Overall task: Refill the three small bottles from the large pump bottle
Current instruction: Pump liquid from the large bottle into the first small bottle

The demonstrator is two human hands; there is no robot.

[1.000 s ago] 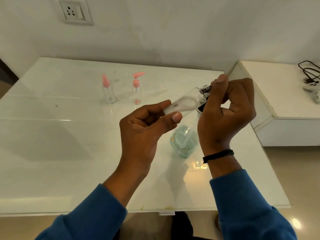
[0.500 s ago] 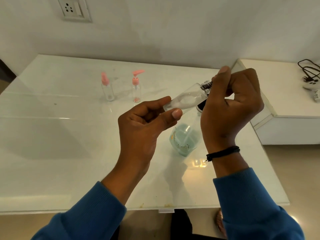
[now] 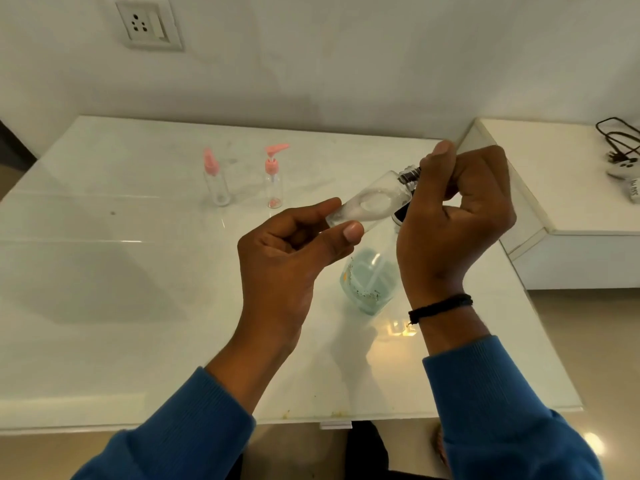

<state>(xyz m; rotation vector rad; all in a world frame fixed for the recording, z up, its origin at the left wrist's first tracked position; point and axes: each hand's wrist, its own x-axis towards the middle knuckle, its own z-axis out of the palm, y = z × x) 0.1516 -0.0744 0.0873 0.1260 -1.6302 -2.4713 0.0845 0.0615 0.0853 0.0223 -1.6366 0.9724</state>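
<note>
The left hand is pinching the bottom end of a small clear plastic bottle between its thumb and curled fingers. The bottle is being held up in the air, lying almost on its side, with its neck pointing to the right. The right hand is curling its fingers and thumb round the dark ridged cap at that neck.

This could go wrong. The little bottle is tipping sideways, so if the cap is coming off, whatever is inside may be dripping out onto the white shiny table. The left hand is only gripping the very end, so a hard twist may be making the bottle slip and fall. It is hanging right above the big clear pump bottle with pale green liquid, which is standing on the table under the hands, so a fall might be knocking that one over too.

Counting now: three small bottles. One is in the hands. Two are standing far back on the table, a small clear bottle with a pink pointed top and a small clear bottle with a pink pump top. There is one big bottle. Two hands are working.
</note>
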